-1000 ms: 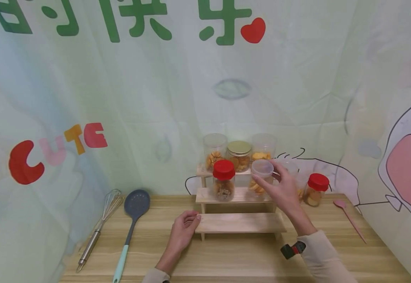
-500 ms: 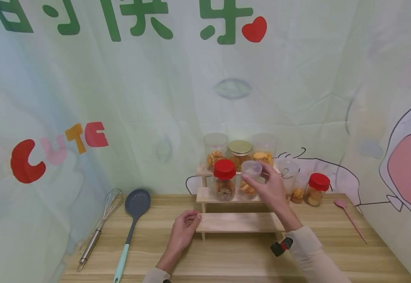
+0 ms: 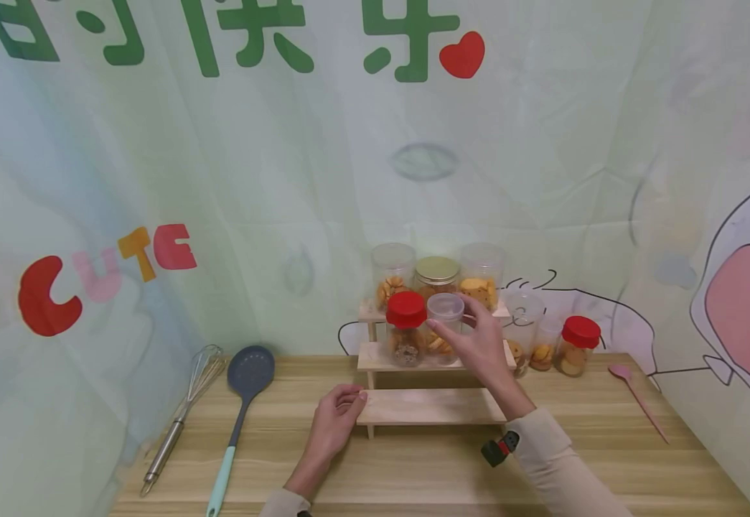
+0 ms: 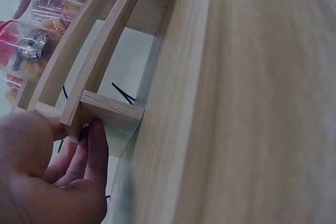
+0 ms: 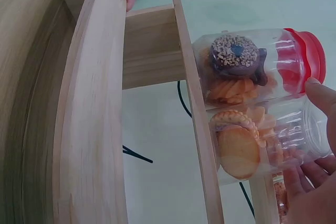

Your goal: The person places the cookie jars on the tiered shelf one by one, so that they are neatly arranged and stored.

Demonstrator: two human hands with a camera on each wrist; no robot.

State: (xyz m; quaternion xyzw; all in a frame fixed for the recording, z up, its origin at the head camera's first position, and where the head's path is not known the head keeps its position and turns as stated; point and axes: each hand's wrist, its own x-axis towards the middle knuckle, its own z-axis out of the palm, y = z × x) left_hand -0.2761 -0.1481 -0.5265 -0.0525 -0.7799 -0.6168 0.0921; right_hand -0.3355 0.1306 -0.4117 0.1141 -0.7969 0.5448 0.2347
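My right hand [image 3: 481, 348] grips a clear cookie jar [image 3: 442, 341] with a translucent lid, thumb on one side and fingers on the other. That jar stands upright on the middle tier of a three-tier wooden display rack [image 3: 433, 408]. Right against its left side is a red-lidded jar [image 3: 406, 334]; in the right wrist view this jar [image 5: 239, 61] shows a nut-topped chocolate cookie, and the thumb tip lies at its red lid. My left hand [image 3: 332, 424] pinches the left end of the lowest tier, thumb above and fingers [image 4: 97, 150] below.
On the top tier stand two clear jars [image 3: 392, 280] and a gold-lidded jar [image 3: 437, 280] between them. Right of the rack are a tall clear jar [image 3: 522, 337], a small jar [image 3: 542, 353], another red-lidded jar [image 3: 578, 348] and a pink spoon [image 3: 636, 398]. A skimmer [image 3: 245, 384] and whisk [image 3: 181, 424] lie left.
My right hand has slid the clear jar leftward along the middle tier, up against the red-lidded jar. My left hand has stayed at the rack's lowest tier.
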